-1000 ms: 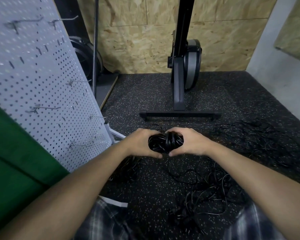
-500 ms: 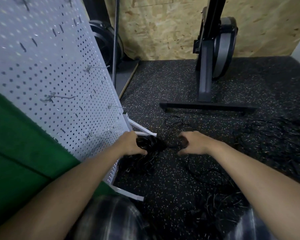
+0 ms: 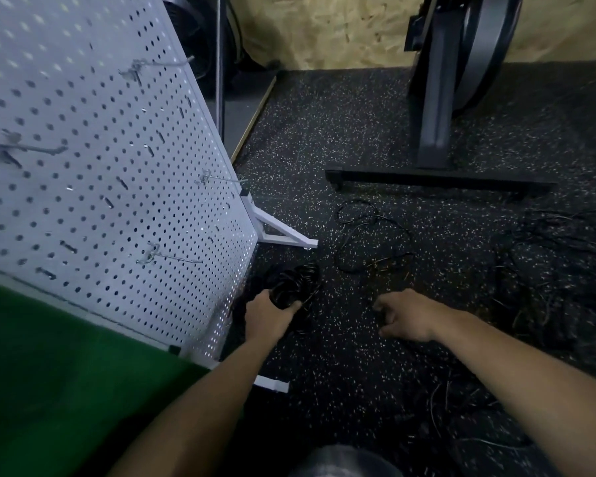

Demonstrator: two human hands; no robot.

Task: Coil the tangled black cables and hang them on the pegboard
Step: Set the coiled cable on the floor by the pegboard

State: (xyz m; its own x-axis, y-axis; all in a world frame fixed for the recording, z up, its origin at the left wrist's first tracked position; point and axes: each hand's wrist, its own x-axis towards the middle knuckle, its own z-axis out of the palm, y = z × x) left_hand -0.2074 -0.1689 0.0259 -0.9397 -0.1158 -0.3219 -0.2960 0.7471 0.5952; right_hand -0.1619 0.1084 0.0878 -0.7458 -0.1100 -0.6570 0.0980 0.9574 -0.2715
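My left hand point(image 3: 267, 315) grips a tight coil of black cable point(image 3: 295, 284) low beside the bottom right corner of the white pegboard point(image 3: 93, 173). Metal hooks jut out of the board; the nearest hook point(image 3: 172, 258) is up and left of the coil. My right hand point(image 3: 405, 315) hovers over the floor to the right, fingers loosely curled and holding nothing. A loose black cable point(image 3: 369, 235) lies looped on the floor ahead of both hands. A tangled heap of black cables point(image 3: 547, 287) spreads at the right.
The pegboard stands on white feet point(image 3: 279, 232) on the black speckled rubber floor point(image 3: 324, 139). An exercise bike frame point(image 3: 437, 125) with its crossbar base stands ahead. A green surface point(image 3: 49, 373) fills the lower left. More cable strands point(image 3: 455, 407) lie under my right forearm.
My right hand let go of the coil and moved away to the right. My left hand carried the coil left toward the pegboard. The view tipped down and nearer the board.
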